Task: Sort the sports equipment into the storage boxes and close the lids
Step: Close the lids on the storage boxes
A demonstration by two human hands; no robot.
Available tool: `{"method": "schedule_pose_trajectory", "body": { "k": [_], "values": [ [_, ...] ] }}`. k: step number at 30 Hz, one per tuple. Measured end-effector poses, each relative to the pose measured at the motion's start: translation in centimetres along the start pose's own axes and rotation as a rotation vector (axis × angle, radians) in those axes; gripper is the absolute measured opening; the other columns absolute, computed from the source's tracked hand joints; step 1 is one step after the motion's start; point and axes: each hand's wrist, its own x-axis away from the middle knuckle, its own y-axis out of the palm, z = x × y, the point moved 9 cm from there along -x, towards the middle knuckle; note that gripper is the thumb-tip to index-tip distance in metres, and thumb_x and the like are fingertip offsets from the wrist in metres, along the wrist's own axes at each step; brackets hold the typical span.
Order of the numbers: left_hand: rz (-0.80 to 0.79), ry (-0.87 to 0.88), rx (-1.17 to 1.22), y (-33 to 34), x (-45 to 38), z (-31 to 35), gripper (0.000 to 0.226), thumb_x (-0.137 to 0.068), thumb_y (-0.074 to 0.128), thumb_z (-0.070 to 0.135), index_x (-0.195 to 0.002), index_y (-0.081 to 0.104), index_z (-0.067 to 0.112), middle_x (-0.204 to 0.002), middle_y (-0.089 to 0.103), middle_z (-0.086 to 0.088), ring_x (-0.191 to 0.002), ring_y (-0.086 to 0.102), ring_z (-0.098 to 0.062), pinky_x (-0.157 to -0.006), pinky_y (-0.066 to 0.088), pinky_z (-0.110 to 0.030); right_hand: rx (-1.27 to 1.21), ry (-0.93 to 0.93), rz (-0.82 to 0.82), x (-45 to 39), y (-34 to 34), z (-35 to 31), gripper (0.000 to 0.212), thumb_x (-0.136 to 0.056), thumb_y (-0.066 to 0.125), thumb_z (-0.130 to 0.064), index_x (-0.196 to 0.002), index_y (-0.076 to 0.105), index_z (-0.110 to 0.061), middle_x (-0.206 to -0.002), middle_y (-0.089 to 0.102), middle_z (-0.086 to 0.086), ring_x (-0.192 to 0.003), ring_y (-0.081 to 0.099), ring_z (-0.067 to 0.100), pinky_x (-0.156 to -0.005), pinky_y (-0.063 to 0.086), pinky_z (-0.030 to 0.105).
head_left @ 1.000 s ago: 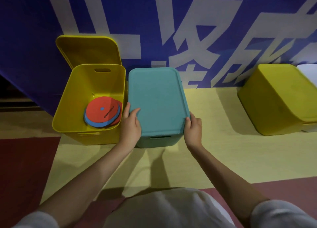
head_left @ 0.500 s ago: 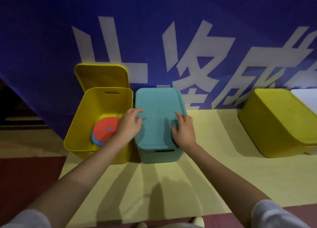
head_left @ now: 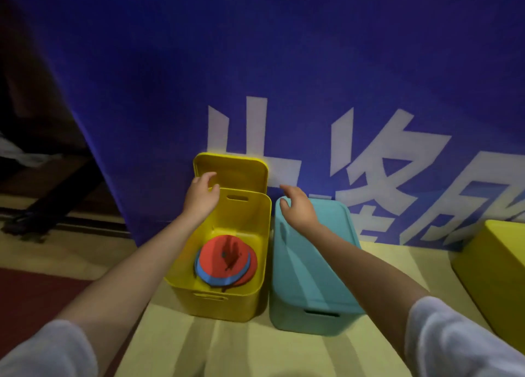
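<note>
An open yellow storage box (head_left: pixel 255 294) stands on the floor with a stack of flat red and blue discs (head_left: pixel 225 260) in its bottom. Its yellow lid (head_left: pixel 241 172) leans upright behind it against the banner. To its right sits a teal box (head_left: pixel 315 300) with its lid (head_left: pixel 318 263) down. My left hand (head_left: pixel 200 196) hovers over the yellow box's back left corner, fingers apart and close to the leaning lid. My right hand (head_left: pixel 298 209) is open above the teal lid's far left corner. Neither hand holds anything.
A blue banner (head_left: pixel 312 92) with large white characters hangs right behind the boxes. Another closed yellow box (head_left: pixel 494 266) sits at the right edge. The boxes stand on a pale yellow floor strip (head_left: pixel 227 345), with dark red floor (head_left: pixel 34 291) to the left.
Both hands have left the teal lid and moved up and back. My left hand now reaches toward the leaning yellow lid. The camera view has tilted upward.
</note>
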Motion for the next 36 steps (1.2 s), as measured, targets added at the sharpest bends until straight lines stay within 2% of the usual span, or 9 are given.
{"method": "schedule_pose_trajectory", "body": {
  "k": [3,8,11,14,19,22,27,30,36],
  "values": [
    [0.030,-0.097,0.012,-1.3,-2.8,-2.4,0.045,-0.095,0.052,0.026,-0.138,0.044,0.014,-0.130,0.048,-0.018,-0.113,0.052,-0.033,-0.095,0.043,-0.039,-0.004,0.028,-0.014,-3.4,0.7,-0.9,0.047,-0.097,0.047,-0.021,-0.143,0.040,-0.016,-0.143,0.046,0.009,-0.129,0.045,0.026,-0.105,0.038,0.040],
    [0.039,-0.268,0.200,-1.9,-7.6,-6.2,0.056,-0.096,0.051,0.036,-0.146,0.033,0.018,-0.147,0.036,-0.016,-0.131,0.041,-0.032,-0.104,0.037,-0.042,-0.084,0.050,-0.065,-8.0,3.2,-2.2,0.054,-0.099,0.045,-0.029,-0.150,0.028,-0.024,-0.148,0.038,0.009,-0.132,0.042,0.029,-0.106,0.037,0.042],
    [-0.015,-0.325,0.335,-0.6,-9.8,-8.4,0.058,-0.097,0.048,0.041,-0.148,0.026,0.028,-0.153,0.030,-0.009,-0.137,0.034,-0.029,-0.108,0.036,-0.049,-0.228,0.045,-0.028,-9.6,5.2,-2.0,0.053,-0.100,0.046,-0.033,-0.149,0.027,-0.024,-0.149,0.036,0.004,-0.135,0.040,0.022,-0.108,0.039,0.039],
    [-0.013,-0.336,0.442,0.7,-11.1,-9.9,0.050,-0.098,0.045,0.043,-0.145,0.031,0.032,-0.148,0.036,-0.005,-0.133,0.040,-0.028,-0.105,0.040,-0.050,-0.430,0.112,0.044,-10.7,6.5,-0.8,0.039,-0.100,0.042,-0.041,-0.136,0.041,-0.026,-0.138,0.042,0.001,-0.125,0.047,0.019,-0.103,0.047,0.039],
    [0.109,-0.292,0.548,1.2,-10.8,-10.7,0.031,-0.098,0.044,0.043,-0.128,0.049,0.034,-0.129,0.050,0.000,-0.113,0.051,-0.017,-0.093,0.046,-0.037,-0.552,0.209,0.172,-11.8,7.2,-0.1,0.020,-0.100,0.043,-0.038,-0.112,0.046,-0.022,-0.116,0.044,0.002,-0.105,0.050,0.017,-0.085,0.046,0.022],
    [0.102,-0.289,0.551,0.9,-10.9,-10.4,0.027,-0.095,0.045,0.049,-0.118,0.054,0.039,-0.129,0.050,0.001,-0.115,0.051,-0.015,-0.098,0.045,-0.040,-0.572,0.255,0.254,-11.2,7.4,-0.3,0.020,-0.100,0.044,-0.034,-0.114,0.046,-0.019,-0.116,0.042,0.001,-0.105,0.048,0.015,-0.078,0.041,0.014],
    [0.190,-0.235,0.537,-0.5,-10.7,-7.2,0.033,-0.098,0.044,0.042,-0.122,0.058,0.025,-0.123,0.049,-0.004,-0.105,0.051,-0.014,-0.091,0.045,-0.033,-0.534,0.220,0.323,-10.6,6.0,-0.9,0.032,-0.102,0.037,-0.036,-0.127,0.049,-0.019,-0.124,0.051,0.001,-0.115,0.046,0.015,-0.100,0.045,0.036],
    [0.234,-0.218,0.572,-2.1,-10.6,-4.3,0.033,-0.097,0.045,0.043,-0.121,0.058,0.025,-0.122,0.048,-0.003,-0.104,0.052,-0.016,-0.087,0.045,-0.032,-0.578,0.120,0.351,-10.4,2.9,-3.3,0.027,-0.103,0.036,-0.033,-0.124,0.049,-0.022,-0.119,0.049,-0.003,-0.112,0.049,0.013,-0.096,0.046,0.030],
    [0.249,-0.158,0.697,-5.9,-8.3,0.1,0.024,-0.089,0.054,0.053,-0.105,0.062,0.038,-0.123,0.054,-0.004,-0.105,0.058,-0.017,-0.095,0.051,-0.044,-0.636,-0.064,0.362,-8.5,-3.0,-7.6,0.022,-0.104,0.034,-0.028,-0.120,0.048,-0.030,-0.121,0.044,-0.007,-0.116,0.046,0.011,-0.095,0.040,0.023]
  ]
}}
